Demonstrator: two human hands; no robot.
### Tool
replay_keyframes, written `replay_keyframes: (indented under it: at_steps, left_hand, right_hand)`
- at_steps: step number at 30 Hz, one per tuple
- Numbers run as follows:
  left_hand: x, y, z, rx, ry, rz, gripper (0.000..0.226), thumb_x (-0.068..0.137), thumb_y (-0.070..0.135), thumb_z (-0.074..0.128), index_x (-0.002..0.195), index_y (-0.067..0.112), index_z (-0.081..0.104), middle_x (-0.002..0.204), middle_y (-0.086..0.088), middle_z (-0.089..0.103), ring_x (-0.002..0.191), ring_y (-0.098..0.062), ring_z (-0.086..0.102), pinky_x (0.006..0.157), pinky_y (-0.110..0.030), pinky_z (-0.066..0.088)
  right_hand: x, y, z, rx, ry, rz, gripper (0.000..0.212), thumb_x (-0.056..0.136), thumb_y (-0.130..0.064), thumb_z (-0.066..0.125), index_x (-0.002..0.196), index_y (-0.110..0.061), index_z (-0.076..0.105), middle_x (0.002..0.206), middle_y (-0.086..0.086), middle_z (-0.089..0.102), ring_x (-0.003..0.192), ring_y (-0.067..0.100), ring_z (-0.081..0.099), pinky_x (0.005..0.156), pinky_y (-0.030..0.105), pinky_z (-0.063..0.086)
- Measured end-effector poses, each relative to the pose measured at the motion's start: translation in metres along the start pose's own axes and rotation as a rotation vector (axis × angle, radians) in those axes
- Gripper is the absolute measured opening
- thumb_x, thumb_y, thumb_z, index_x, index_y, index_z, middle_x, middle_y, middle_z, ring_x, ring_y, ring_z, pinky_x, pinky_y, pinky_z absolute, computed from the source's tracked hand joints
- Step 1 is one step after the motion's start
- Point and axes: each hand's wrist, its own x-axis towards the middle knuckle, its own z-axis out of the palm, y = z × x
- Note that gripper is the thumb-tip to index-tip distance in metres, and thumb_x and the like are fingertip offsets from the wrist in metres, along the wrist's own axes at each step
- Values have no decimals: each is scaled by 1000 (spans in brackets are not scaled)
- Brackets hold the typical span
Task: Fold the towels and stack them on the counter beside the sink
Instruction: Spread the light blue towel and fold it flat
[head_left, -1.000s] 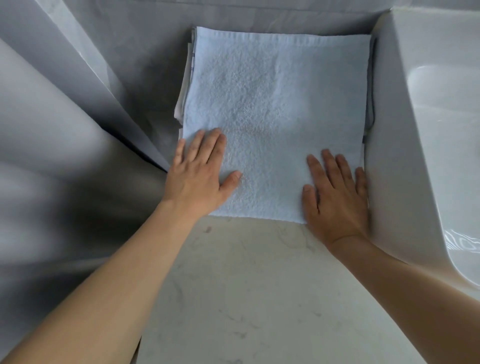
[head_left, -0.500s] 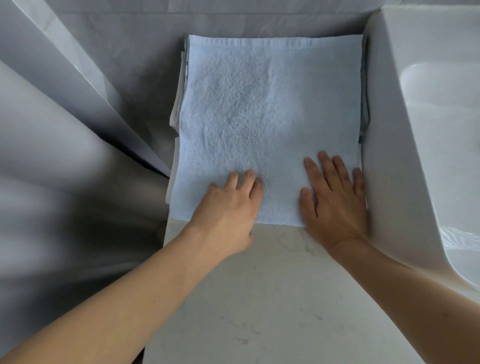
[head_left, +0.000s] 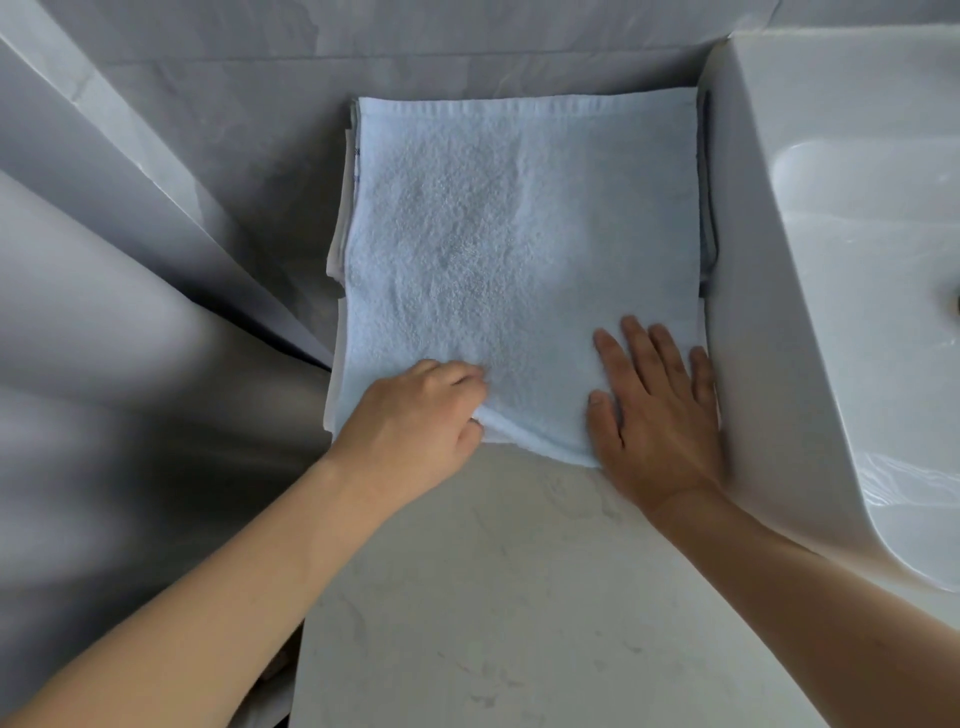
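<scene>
A folded light blue towel (head_left: 514, 249) lies on the pale marble counter (head_left: 519, 597), on top of other folded towels whose edges (head_left: 338, 244) peek out at its left side. The stack sits against the back wall, just left of the white sink (head_left: 857, 260). My left hand (head_left: 415, 421) pinches the towel's near edge left of its middle, lifting a small ridge of cloth. My right hand (head_left: 654, 405) lies flat with straight fingers on the towel's near right corner, beside the sink's wall.
Grey tiled walls (head_left: 234, 130) close in at the back and left. The counter's left edge (head_left: 304, 623) drops off below my left forearm. The sink's raised side (head_left: 753, 312) bounds the stack on the right. Bare counter lies in front of the towels.
My left hand slid from the towel's left side toward the middle of the near edge, curled its fingers and pinched the cloth. My right hand stayed flat on the corner.
</scene>
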Motion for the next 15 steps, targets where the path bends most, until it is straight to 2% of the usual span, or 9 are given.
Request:
replay_keyframes:
  at_steps: [2, 4, 6, 8, 11, 15]
  left_hand:
    - [8, -3, -7, -84, -45, -112, 46, 85, 36, 31, 94, 14, 70, 89, 1, 68, 79, -22, 62, 59, -36, 50]
    - [18, -13, -13, -270, -51, -259, 32, 94, 37, 46, 83, 15, 66, 69, 0, 61, 61, -15, 54, 54, -32, 42]
    - [25, -26, -15, -448, -41, -367, 31, 96, 32, 58, 72, 11, 60, 56, 0, 47, 47, -8, 38, 46, -24, 29]
    - [32, -34, -14, -513, -43, -432, 36, 96, 31, 60, 68, 8, 55, 53, 4, 38, 43, -8, 32, 45, -20, 25]
    - [44, -37, -12, -525, -78, -484, 43, 96, 37, 62, 65, 9, 51, 52, 5, 36, 41, -8, 32, 48, -26, 26]
    - [55, -37, -12, -530, -110, -542, 45, 95, 42, 63, 62, 15, 46, 51, 4, 34, 38, -7, 32, 44, -24, 28]
  right_hand:
    - [-1, 1, 0, 26, 22, -12, 64, 94, -49, 24, 150, -20, 37, 159, 5, 29, 147, 26, 24, 120, 51, 11]
    - [-2, 1, -1, 80, 66, -62, 67, 93, -52, 27, 146, -14, 42, 155, 9, 35, 144, 29, 31, 118, 52, 16]
    - [-4, 1, -1, 120, 111, -156, 67, 91, -54, 33, 138, -10, 51, 148, 11, 44, 138, 31, 39, 116, 52, 23]
    - [-4, 1, 0, 137, 133, -205, 65, 88, -56, 41, 130, -9, 57, 141, 10, 51, 134, 30, 44, 114, 50, 27]
    - [-3, 1, 1, 145, 143, -193, 58, 84, -49, 52, 126, -11, 60, 139, 8, 53, 134, 28, 46, 114, 49, 28]
    - [-3, 3, 2, 173, 137, -197, 51, 84, -33, 47, 128, -9, 60, 141, 8, 52, 135, 28, 44, 114, 50, 29]
